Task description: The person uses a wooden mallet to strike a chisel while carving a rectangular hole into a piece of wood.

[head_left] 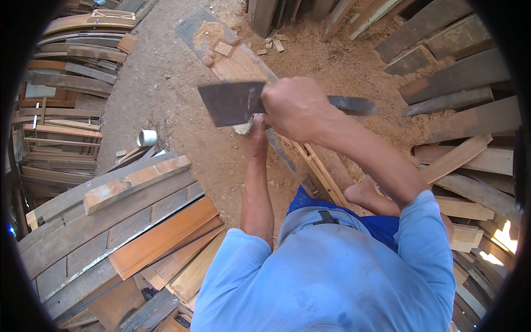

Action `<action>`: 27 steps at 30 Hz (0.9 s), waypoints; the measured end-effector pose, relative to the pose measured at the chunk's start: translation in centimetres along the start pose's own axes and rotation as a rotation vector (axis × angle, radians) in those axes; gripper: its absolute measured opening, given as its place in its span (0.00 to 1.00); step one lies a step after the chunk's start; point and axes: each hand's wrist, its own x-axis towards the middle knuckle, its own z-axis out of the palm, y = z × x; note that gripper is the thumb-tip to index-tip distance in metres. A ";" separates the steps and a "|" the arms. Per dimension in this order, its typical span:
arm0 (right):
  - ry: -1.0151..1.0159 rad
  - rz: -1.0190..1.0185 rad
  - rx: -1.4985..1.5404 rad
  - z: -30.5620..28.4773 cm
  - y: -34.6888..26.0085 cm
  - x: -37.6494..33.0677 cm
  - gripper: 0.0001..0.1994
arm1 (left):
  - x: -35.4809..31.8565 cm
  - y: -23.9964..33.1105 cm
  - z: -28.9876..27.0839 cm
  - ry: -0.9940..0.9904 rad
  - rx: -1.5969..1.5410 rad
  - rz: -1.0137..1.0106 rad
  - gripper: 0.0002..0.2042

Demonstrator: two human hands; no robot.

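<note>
Open dirt ground (pixel 207 144) lies left of the broad-bladed hand tool (pixel 229 102), between it and the stacked boards (pixel 88 221); on the right, leaning planks (pixel 459 72) edge the sawdust. A long wooden board (pixel 243 65) runs below the hands. The right hand (pixel 293 105) is curled tightly around the tool, its blade jutting left of the fist and a blurred dark end right. The left hand (pixel 255 135) is under the blade beside a pale lump (pixel 242 129); I cannot tell its grip. The blade is dark, flat, widening leftward.
</note>
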 end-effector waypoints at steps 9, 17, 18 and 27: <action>0.115 0.063 0.076 -3.6 -1.2 -0.5 0.13 | 0.4 -1.2 1.5 -0.130 0.377 0.186 0.15; 0.015 0.206 0.023 -1.4 2.9 -2.1 0.12 | 1.1 0.4 5.9 -0.187 0.434 0.287 0.14; 0.038 0.226 0.083 -2.0 2.3 -2.6 0.13 | 1.9 0.0 6.2 -0.174 0.408 0.322 0.14; 0.162 0.282 -0.023 -0.3 3.6 -2.9 0.15 | 2.5 0.1 6.3 -0.277 0.550 0.260 0.12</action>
